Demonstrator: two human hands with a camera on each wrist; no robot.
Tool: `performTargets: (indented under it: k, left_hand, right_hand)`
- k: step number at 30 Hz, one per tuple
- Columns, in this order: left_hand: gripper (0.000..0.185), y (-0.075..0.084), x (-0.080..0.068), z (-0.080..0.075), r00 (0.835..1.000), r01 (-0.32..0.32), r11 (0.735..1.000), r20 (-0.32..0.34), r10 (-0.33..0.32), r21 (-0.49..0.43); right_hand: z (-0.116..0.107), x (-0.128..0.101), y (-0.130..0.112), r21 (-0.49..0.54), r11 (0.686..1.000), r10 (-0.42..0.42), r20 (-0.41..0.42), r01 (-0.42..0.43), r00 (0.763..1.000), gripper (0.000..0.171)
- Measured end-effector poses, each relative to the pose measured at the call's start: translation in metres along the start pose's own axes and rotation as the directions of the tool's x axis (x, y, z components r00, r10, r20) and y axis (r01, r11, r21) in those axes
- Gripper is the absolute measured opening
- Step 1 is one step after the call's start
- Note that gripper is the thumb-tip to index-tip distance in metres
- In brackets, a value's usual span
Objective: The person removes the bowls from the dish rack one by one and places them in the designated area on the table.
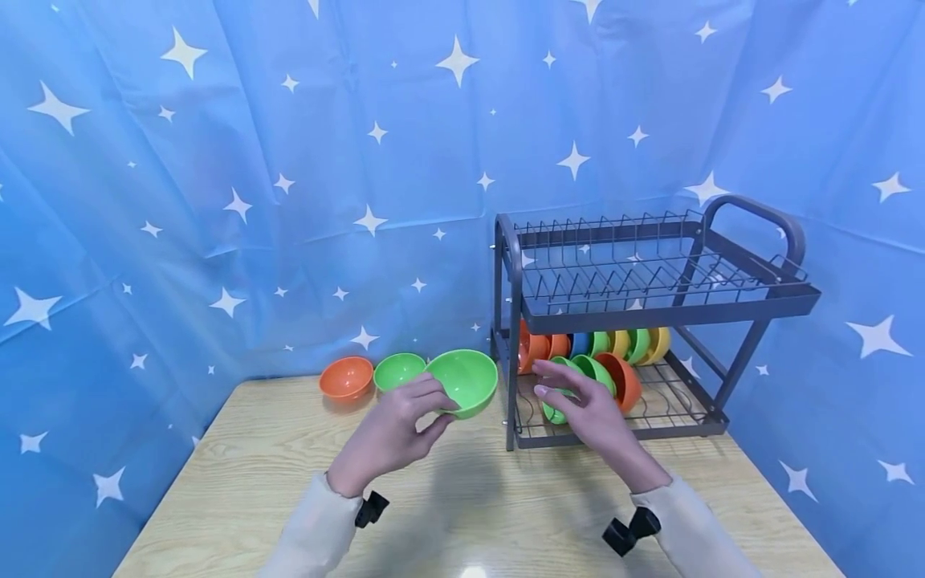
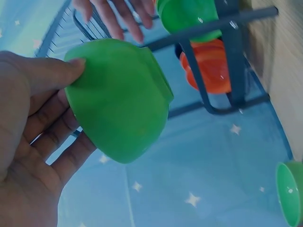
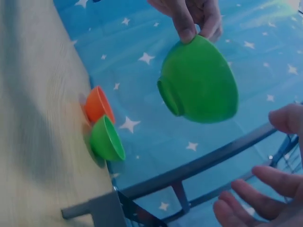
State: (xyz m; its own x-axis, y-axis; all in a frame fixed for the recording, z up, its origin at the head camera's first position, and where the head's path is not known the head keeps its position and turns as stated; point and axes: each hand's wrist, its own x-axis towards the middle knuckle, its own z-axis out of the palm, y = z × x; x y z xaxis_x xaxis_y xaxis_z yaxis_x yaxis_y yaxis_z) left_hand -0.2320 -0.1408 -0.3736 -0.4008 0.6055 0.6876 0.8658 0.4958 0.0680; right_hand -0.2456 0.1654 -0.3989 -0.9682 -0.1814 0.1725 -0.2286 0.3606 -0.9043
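Note:
A green bowl [image 1: 466, 380] is held up over the table, its rim pinched between the thumb and fingers of my left hand [image 1: 401, 425]. In the left wrist view the underside and foot of this bowl [image 2: 118, 101] face the camera. My right hand [image 1: 581, 405] hovers to the right of it, in front of the rack's lower tier, with fingers spread and nothing in them. The right wrist view shows a gap between the right fingers [image 3: 258, 189] and the bowl [image 3: 201, 82].
A dark two-tier dish rack [image 1: 668, 317] stands at the right. Several orange, green, yellow and blue bowls stand on edge in its lower tier. An orange bowl [image 1: 347, 379] and another green bowl [image 1: 400, 371] sit at the table's back edge, before a blue star-patterned curtain [image 1: 303, 201].

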Motion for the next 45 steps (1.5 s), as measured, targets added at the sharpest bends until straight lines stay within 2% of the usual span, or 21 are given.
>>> performTargets:
  k: [5,12,15,21,30,37,40,45]
  left_hand:
    - [0.016,-0.022,-0.007,0.004,0.996,0.085,0.996,-0.018,-0.084,0.034]
    - [0.013,-0.054,-0.013,0.013,0.976,0.218,0.973,-0.003,-0.218,0.077]
    - [0.011,-0.069,-0.015,0.017,0.957,0.287,0.956,0.019,-0.289,0.063]
    - [0.011,-0.095,-0.02,0.025,0.907,0.416,0.907,0.05,-0.419,0.061]
    - [0.009,-0.12,-0.029,0.04,0.857,0.503,0.859,0.068,-0.51,0.095]
    - [0.009,-0.137,-0.036,0.05,0.802,0.579,0.805,0.088,-0.591,0.128]
    - [0.009,-0.142,-0.04,0.056,0.79,0.593,0.793,0.092,-0.606,0.138]
    - [0.009,-0.149,-0.048,0.067,0.789,0.585,0.792,0.103,-0.605,0.172]
  right_hand:
    - [0.002,0.01,-0.002,-0.02,0.998,-0.056,-0.023,0.055,0.998,0.062]
    - [0.006,0.025,-0.014,-0.064,0.989,-0.136,-0.07,0.131,0.988,0.062]
    - [0.008,0.033,-0.019,-0.082,0.986,-0.154,-0.096,0.147,0.983,0.057]
    - [0.015,0.047,-0.026,-0.141,0.985,-0.121,-0.163,0.098,0.979,0.042]
    - [0.02,0.051,-0.028,-0.177,0.981,-0.116,-0.199,0.081,0.973,0.035]
    - [0.019,0.051,-0.029,-0.248,0.962,-0.16,-0.192,0.11,0.968,0.034]
    - [0.018,0.052,-0.03,-0.273,0.954,-0.181,-0.182,0.128,0.966,0.033]
    - [0.017,0.053,-0.032,-0.302,0.939,-0.224,-0.175,0.165,0.959,0.03]
